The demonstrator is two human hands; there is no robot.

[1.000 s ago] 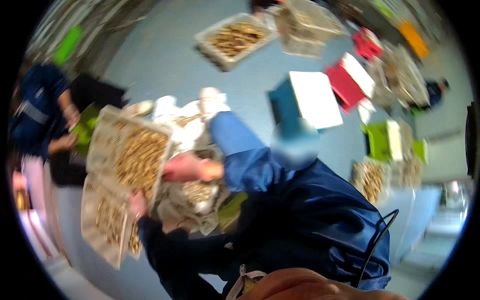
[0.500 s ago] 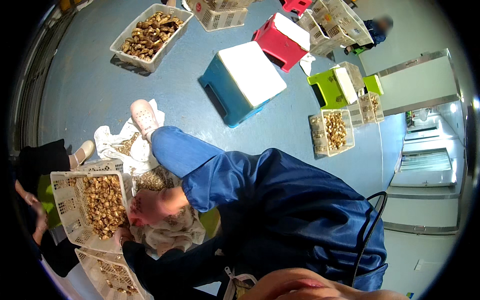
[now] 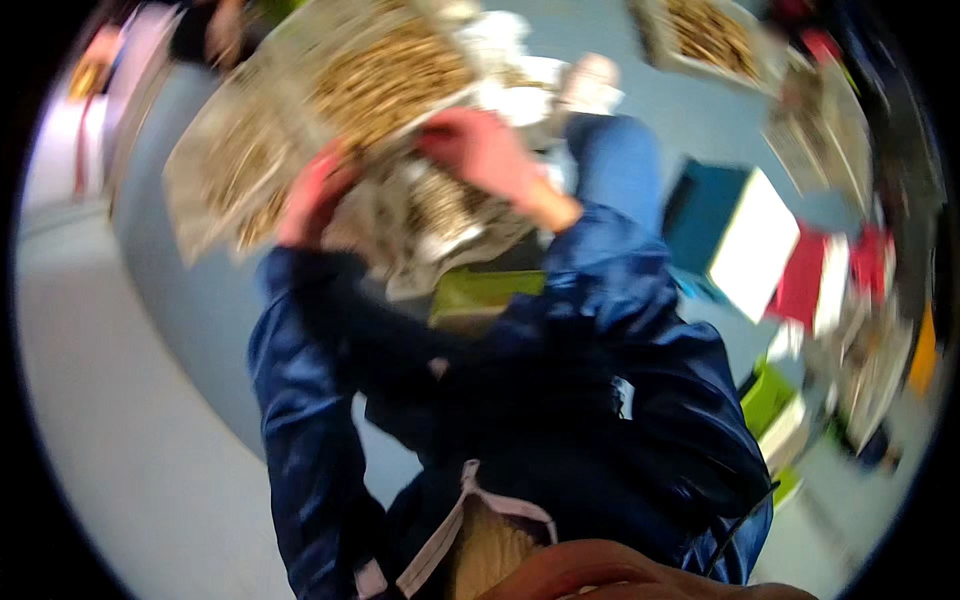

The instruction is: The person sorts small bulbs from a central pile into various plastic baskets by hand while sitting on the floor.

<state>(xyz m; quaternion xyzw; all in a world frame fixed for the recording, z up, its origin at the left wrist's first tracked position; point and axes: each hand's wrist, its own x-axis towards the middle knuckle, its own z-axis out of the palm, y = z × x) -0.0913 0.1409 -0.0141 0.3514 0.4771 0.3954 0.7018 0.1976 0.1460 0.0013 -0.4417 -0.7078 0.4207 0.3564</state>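
Motion blur smears the whole head view. My left hand is at the near left corner of a pale plastic crate, and its fingers are too smeared to read. Brown mushrooms fill much of that crate. At the crate's near right edge is my right hand, its fingers apparently bent toward the rim. Whether either hand holds anything cannot be made out. Below and between the hands, a pale mesh-like container or bag holds small brownish-white pieces.
A second crate with mushrooms stands to the left. A green stool is close to my body. To the right stand a blue and white stool and a red one. Another crate is at the far right.
The view has swung round, so the crates now lie ahead of me instead of at lower left. Both hands have come up into plainer view by the mushroom crate's near edge.
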